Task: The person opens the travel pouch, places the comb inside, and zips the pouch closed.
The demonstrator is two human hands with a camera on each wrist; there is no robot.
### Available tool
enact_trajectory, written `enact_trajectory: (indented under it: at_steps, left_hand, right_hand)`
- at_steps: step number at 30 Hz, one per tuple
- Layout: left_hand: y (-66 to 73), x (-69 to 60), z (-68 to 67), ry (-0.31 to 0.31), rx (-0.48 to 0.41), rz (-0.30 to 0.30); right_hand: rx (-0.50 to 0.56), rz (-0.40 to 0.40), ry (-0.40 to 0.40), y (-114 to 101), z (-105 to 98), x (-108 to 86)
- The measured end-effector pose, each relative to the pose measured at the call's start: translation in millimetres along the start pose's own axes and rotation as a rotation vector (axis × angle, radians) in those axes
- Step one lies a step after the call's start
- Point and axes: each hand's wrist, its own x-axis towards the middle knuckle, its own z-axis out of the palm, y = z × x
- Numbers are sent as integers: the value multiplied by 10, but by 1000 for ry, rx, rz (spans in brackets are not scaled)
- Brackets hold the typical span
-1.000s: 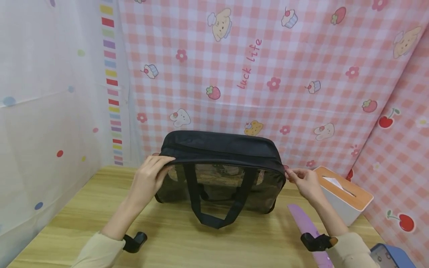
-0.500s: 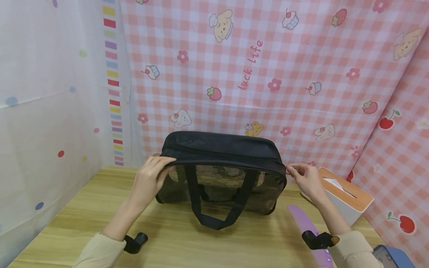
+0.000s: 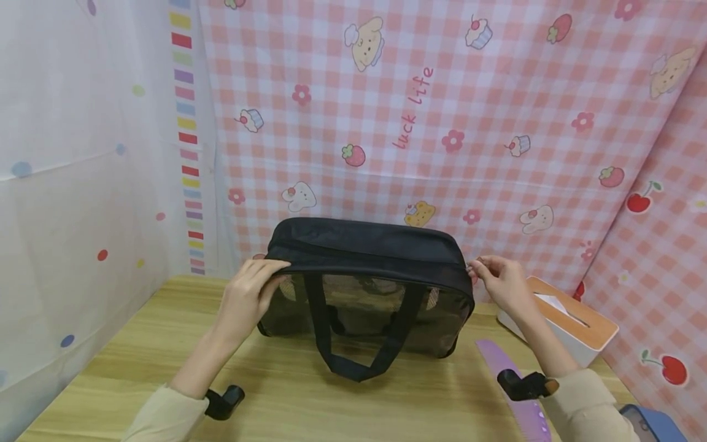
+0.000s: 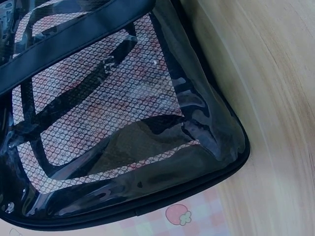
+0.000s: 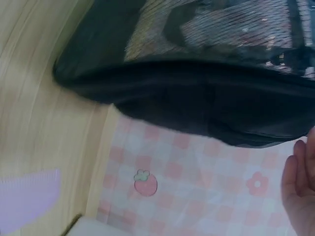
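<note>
A black handbag (image 3: 381,242) with see-through panels and a strap handle stands on the table in the head view. A dark slit runs along its top. The left hand (image 3: 248,291) grips the top front edge at the bag's left end, thumb below and fingers above. At the right end, the right hand (image 3: 504,285) pinches what looks like a small zipper pull (image 3: 469,267). In the left wrist view, the clear panel (image 4: 108,108) and mesh fill much of the picture, with no fingers showing. Part of the right hand (image 5: 300,189) appears at the edge of the right wrist view.
A purple comb (image 3: 510,383) lies under the right forearm. Behind that arm stands a tissue box (image 3: 580,316) with an orange lid. A blue object (image 3: 657,423) is cut off at the lower right. Checked cloth (image 3: 442,123) hangs behind the wooden table (image 3: 309,411).
The right hand has risen slightly along the bag's right end, from the side toward the top corner. The left hand has kept its grip in place.
</note>
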Motion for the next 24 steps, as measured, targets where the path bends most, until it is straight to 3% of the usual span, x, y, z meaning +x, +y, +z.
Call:
enact_trajectory:
  at_steps: [6,10,19,24]
  left_hand:
    - [-2,6,6,14,4,7]
    - [3,-5,19,18,7,14]
    - [13,-8,17,27,9,-10]
    - [13,-4,20,19,2,-1]
  right_hand:
    - [106,161,-37,-53,-28,32]
    - [190,222,-48,-125,-24,48]
    - [176,248,-36,-280,-25,119]
    - [182,223,-33,-411,7,178]
